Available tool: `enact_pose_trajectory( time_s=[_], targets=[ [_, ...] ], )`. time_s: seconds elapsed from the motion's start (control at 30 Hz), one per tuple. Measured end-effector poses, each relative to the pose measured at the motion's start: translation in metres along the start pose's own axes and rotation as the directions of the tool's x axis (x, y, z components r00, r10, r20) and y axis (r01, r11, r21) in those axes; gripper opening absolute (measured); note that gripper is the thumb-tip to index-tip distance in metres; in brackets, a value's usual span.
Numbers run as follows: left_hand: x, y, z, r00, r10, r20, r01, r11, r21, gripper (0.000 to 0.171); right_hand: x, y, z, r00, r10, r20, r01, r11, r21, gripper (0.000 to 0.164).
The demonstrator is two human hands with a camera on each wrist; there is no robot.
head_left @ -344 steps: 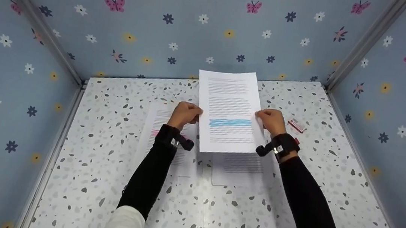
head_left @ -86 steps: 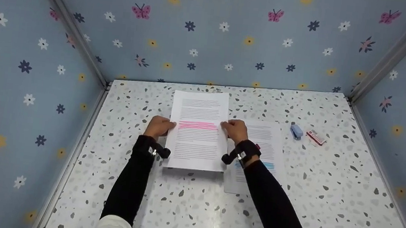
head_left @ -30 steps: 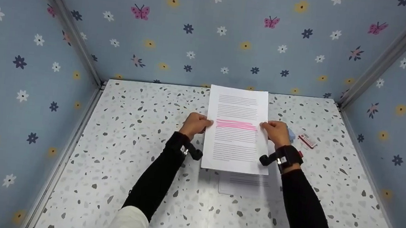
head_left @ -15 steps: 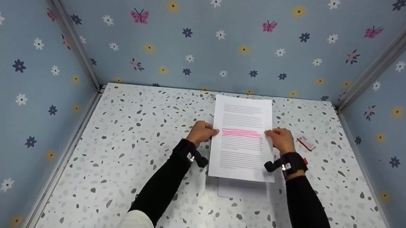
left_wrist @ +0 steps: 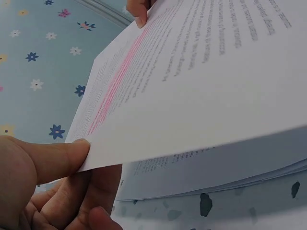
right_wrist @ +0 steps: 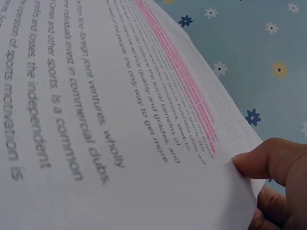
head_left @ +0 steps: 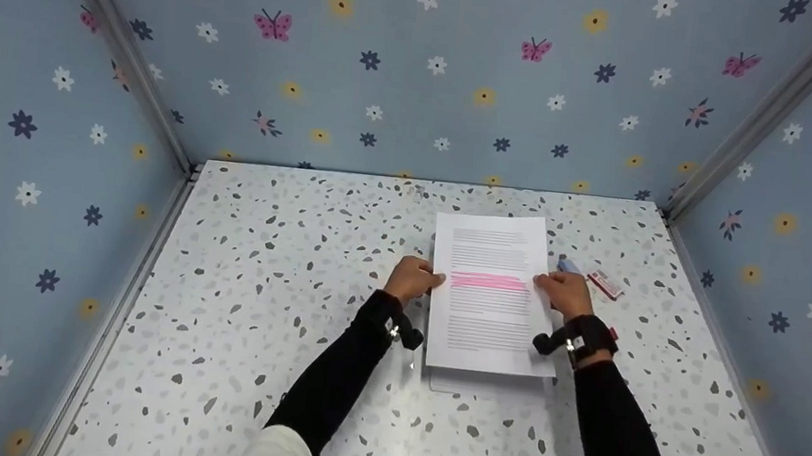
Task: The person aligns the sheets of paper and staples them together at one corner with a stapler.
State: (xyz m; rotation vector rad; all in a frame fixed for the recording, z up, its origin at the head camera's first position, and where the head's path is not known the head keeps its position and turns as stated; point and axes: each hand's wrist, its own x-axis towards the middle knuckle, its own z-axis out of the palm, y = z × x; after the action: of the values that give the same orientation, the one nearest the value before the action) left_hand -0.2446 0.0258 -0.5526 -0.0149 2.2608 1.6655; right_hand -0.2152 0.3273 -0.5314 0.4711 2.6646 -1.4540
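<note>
Pinching from both sides, my left hand [head_left: 412,280] and right hand [head_left: 568,294] hold a printed sheet [head_left: 490,324] by its opposite edges — thumbs on top, fingers curled beneath, arms stretched forward in black sleeves [head_left: 333,379]. I have it just above other papers [left_wrist: 230,175] on a speckled white table [head_left: 255,303], walled in by pale-blue panels [head_left: 426,34] of flowers and butterflies. White and densely typed, the sheet shows one pink highlighted band [head_left: 491,282] — straight across its text.

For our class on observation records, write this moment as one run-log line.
left hand: pinches pink-marked sheet, left edge | right hand: pinches right edge | sheet: held above papers | near right hand: red-and-white item
</note>
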Motion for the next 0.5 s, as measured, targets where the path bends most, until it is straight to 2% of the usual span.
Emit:
enact_pose_trajectory(
  time_s=[0.17,0.5],
  targets=[
    [0.001,-0.009,0.008,1.000,-0.018,0.004,0.018,0.998,0.053,0.017,0.001,0.013,0.002,0.998,0.048,0.027,-0.049,0.999,0.006,0.033],
    [0.002,-0.017,0.020,1.000,-0.023,-0.014,0.024,0.991,0.131,0.024,0.002,0.029,0.003,0.998,0.045,0.034,-0.045,0.999,0.009,0.036]
  ],
)
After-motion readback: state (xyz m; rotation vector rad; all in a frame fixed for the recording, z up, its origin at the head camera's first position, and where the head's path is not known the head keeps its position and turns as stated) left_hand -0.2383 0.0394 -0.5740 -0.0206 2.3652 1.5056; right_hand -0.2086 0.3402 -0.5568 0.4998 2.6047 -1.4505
